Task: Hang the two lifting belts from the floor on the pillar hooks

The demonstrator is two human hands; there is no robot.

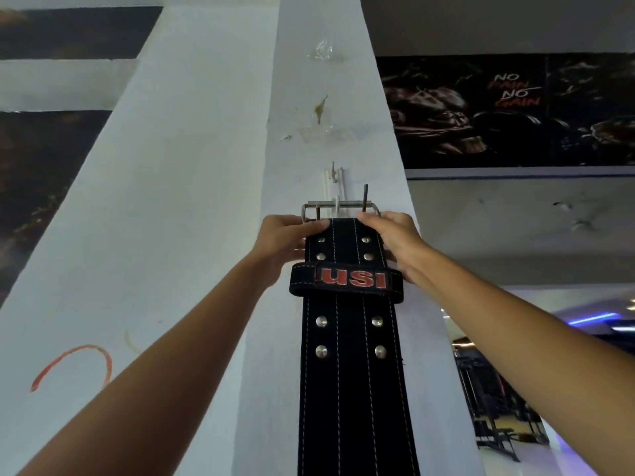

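Observation:
A black lifting belt (347,372) with white stitching, silver rivets and a red "USI" loop hangs down the front of the white pillar (192,187). Its metal buckle (340,207) is at the top, with the lower white hook (337,204) poking through the frame. A second white hook (332,173) sits just above it, bare. My left hand (285,242) grips the belt's top left edge below the buckle. My right hand (395,242) grips the top right edge. Only one belt is in view.
Scraps of old tape (321,111) cling to the pillar above the hooks. A dark poster (508,108) reading "NO PAIN NO GAIN" covers the wall at right. Gym racks (494,407) stand far below on the right. A red painted curve (75,365) marks the pillar's left face.

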